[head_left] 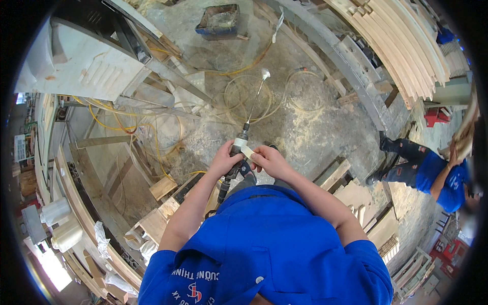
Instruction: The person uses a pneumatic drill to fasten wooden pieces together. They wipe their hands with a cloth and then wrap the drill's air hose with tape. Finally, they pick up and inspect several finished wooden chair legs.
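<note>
My left hand (pixel 225 161) is wrapped round the body of a dark power drill (pixel 227 184) in front of my waist. A long thin metal rod (pixel 255 100) runs out from the drill's chuck, away from me, and ends in a whitish lump (pixel 265 74). Around the front of the drill, just behind the chuck, lies a pale band of tape. My right hand (pixel 269 161) pinches the loose end of this tape (pixel 247 152), which stands off the drill toward the right. The lower part of the drill is partly hidden by my left forearm.
Coiled clear hose (pixel 247 96) and a yellow hose (pixel 155 137) lie on the dusty floor. A dirty blue tray (pixel 218 20) sits farther off. Curved wooden boards (pixel 401 46) are stacked at the right, where another person (pixel 427 170) stands. Timber and a metal machine housing (pixel 86 66) flank the left.
</note>
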`<action>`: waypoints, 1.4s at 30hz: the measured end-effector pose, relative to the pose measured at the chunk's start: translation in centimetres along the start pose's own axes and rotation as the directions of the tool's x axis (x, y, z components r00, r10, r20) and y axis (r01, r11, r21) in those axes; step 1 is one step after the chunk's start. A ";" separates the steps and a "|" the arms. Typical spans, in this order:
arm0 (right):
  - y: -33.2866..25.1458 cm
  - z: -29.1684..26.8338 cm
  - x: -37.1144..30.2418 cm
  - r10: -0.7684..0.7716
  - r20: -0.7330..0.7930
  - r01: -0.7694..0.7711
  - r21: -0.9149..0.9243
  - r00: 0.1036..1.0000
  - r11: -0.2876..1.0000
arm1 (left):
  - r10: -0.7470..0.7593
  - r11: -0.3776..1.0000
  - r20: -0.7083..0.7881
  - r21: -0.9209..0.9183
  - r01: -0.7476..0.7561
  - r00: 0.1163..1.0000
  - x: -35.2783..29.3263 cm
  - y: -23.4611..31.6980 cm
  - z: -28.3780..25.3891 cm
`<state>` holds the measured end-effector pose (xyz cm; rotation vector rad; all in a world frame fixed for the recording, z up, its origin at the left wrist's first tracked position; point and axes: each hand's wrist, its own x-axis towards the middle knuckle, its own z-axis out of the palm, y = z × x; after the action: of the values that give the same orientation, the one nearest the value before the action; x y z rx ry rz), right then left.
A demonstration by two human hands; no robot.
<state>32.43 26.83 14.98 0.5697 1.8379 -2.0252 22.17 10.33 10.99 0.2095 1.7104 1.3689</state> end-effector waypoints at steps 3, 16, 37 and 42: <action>-0.2 0.2 0.4 0.036 0.004 -0.036 -0.039 0.999 0.999 | 0.097 0.989 -0.042 0.115 -0.092 0.994 -0.2 -1.1 -0.3; -0.1 1.7 0.2 0.024 -0.079 -0.039 -0.197 0.997 0.980 | 0.143 0.889 -0.161 0.454 -0.056 0.977 -1.5 -0.7 1.2; 0.2 -1.8 -0.7 -0.263 0.067 0.271 -0.292 0.962 0.917 | -0.068 0.911 0.193 -0.389 0.139 0.979 -3.2 3.1 0.7; 2.5 -2.8 -0.4 -0.501 0.175 0.517 -0.483 0.847 0.706 | -0.065 0.941 0.405 -0.280 0.191 0.912 -4.3 5.1 0.2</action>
<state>34.28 29.41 12.81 -0.1549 2.5994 -1.6614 22.82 9.66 17.57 0.1696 1.1376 1.3724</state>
